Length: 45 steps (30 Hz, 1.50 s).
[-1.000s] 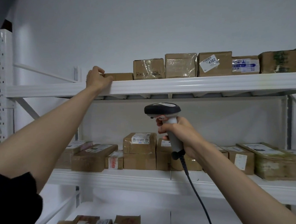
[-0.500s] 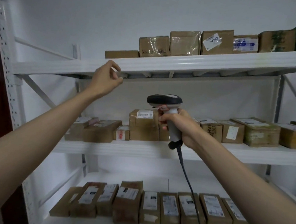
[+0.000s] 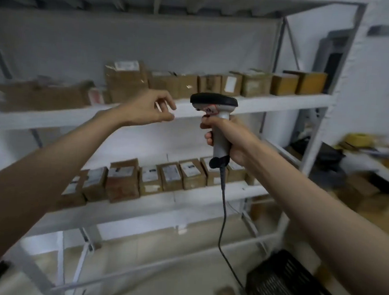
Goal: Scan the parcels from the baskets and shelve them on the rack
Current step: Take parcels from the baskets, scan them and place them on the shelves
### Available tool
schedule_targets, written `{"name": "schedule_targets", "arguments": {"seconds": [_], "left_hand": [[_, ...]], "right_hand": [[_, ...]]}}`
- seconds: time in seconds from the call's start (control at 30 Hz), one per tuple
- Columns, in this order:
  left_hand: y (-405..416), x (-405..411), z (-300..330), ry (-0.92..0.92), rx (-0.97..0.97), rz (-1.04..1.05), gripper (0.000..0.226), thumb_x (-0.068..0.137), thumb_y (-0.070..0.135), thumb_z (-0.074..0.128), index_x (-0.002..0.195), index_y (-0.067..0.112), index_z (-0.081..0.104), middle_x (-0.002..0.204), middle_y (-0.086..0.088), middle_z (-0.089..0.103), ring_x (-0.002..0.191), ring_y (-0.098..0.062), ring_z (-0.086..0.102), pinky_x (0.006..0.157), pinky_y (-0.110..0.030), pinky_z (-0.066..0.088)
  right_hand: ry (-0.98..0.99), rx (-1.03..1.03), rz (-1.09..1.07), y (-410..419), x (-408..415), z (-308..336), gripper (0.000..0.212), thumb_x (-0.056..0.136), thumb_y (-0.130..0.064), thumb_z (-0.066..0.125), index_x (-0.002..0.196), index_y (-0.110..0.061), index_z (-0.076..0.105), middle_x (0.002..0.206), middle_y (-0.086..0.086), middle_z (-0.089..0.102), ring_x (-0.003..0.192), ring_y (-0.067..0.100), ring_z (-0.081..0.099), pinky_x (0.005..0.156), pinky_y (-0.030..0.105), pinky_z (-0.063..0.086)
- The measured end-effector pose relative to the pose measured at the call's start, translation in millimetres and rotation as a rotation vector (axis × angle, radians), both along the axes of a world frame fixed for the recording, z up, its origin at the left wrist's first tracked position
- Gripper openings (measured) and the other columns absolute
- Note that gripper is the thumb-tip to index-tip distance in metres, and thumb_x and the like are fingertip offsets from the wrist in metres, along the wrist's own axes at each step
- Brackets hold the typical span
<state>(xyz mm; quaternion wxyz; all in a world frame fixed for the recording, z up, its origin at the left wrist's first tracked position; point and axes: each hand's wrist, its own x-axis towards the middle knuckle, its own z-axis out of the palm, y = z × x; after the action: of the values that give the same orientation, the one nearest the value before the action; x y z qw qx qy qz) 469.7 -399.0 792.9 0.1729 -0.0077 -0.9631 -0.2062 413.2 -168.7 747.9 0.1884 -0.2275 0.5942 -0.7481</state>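
Between parcels: your left hand [image 3: 145, 108] hangs empty, fingers loosely apart, before the rack [image 3: 249, 104]. Your right hand [image 3: 230, 138] clamps the scanner [image 3: 216, 116], long axis upright, head pointing left. Shelved parcels [image 3: 170, 175] line the shelf edges. Next, reach down to the black basket [image 3: 294, 283].

place: parcel storeroom | evidence: white rack [image 3: 249, 104] lined with labelled cardboard parcels [image 3: 168, 176]
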Motion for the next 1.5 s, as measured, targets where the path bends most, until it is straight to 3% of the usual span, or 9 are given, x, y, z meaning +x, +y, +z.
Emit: {"name": "schedule_targets", "arguments": {"seconds": [0.2,0.33,0.57,0.63,0.8,1.03,1.23,1.4,1.5], "left_hand": [[85,-10,-76,-0.238,-0.008,-0.214,0.020,0.089,0.023,0.074,0.108,0.024,0.069,0.093,0.001,0.072,0.080,-0.014,0.068,0.074,-0.028,0.054],[149,-22,-112,-0.334,-0.022,-0.356,0.020,0.087,0.022,0.074,0.102,0.034,0.068,0.094,0.005,0.073,0.074,0.003,0.063,0.074,-0.026,0.051],[283,-45,-157,-0.458,-0.014,-0.557,0.017,0.089,0.029,0.072,0.104,0.035,0.067,0.096,0.006,0.073,0.086,-0.009,0.068,0.078,-0.029,0.054],[328,-49,-171,-0.484,0.004,-0.624,0.018,0.091,0.027,0.071,0.108,0.028,0.067,0.095,0.004,0.075,0.084,-0.005,0.068,0.078,-0.029,0.054],[455,-35,-218,-0.604,0.017,-0.735,0.027,0.092,0.029,0.071,0.117,0.019,0.066,0.102,0.001,0.074,0.097,-0.016,0.070,0.088,-0.033,0.056],[608,23,-322,-0.835,0.047,-0.808,0.023,0.094,0.028,0.070,0.115,0.019,0.068,0.097,0.001,0.074,0.086,-0.011,0.069,0.069,-0.012,0.049],[703,74,-413,-1.047,-0.002,-0.880,0.016,0.094,0.020,0.069,0.109,0.016,0.067,0.086,0.003,0.069,0.084,-0.014,0.067,0.072,-0.020,0.052],[757,81,-460,-1.132,-0.039,-0.922,0.012,0.091,0.022,0.069,0.103,0.022,0.068,0.086,0.005,0.070,0.083,-0.014,0.072,0.083,-0.031,0.056],[782,75,-487,-1.179,-0.025,-0.926,0.012,0.091,0.027,0.070,0.103,0.024,0.069,0.094,-0.002,0.072,0.079,-0.010,0.072,0.077,-0.026,0.057]], "right_hand": [[-0.208,0.025,-0.158,86,19,-52,0.006,0.096,-0.002,0.059,0.102,-0.005,0.059,0.084,0.010,0.063,0.051,0.011,0.052,0.049,0.023,0.049],[-0.310,0.033,-0.293,150,30,-78,0.007,0.095,-0.001,0.059,0.101,-0.005,0.059,0.078,0.009,0.064,0.046,0.010,0.050,0.044,0.021,0.047],[-0.418,0.088,-0.526,282,60,-115,0.003,0.094,-0.003,0.062,0.092,-0.005,0.061,0.070,0.006,0.063,0.045,0.010,0.050,0.044,0.020,0.047],[-0.449,0.100,-0.571,324,71,-124,0.002,0.096,-0.004,0.060,0.096,-0.005,0.059,0.073,0.007,0.060,0.047,0.011,0.050,0.045,0.021,0.046],[-0.540,0.142,-0.700,428,105,-159,0.006,0.099,-0.005,0.056,0.105,-0.004,0.055,0.075,0.006,0.056,0.047,0.011,0.048,0.046,0.021,0.045],[-0.745,0.052,-0.811,562,173,-248,0.013,0.098,0.000,0.054,0.089,-0.009,0.055,0.072,0.007,0.059,0.045,0.010,0.046,0.044,0.019,0.045],[-0.970,0.003,-0.838,650,234,-329,0.021,0.101,-0.004,0.048,0.082,-0.010,0.052,0.074,0.005,0.053,0.054,0.011,0.042,0.048,0.019,0.041],[-1.032,-0.036,-0.951,707,257,-365,0.012,0.100,-0.002,0.049,0.090,-0.008,0.054,0.073,0.006,0.054,0.055,0.012,0.044,0.048,0.020,0.041],[-1.066,-0.063,-1.024,731,264,-384,0.012,0.098,-0.001,0.050,0.089,-0.007,0.056,0.071,0.006,0.055,0.054,0.012,0.046,0.049,0.020,0.042]]}}
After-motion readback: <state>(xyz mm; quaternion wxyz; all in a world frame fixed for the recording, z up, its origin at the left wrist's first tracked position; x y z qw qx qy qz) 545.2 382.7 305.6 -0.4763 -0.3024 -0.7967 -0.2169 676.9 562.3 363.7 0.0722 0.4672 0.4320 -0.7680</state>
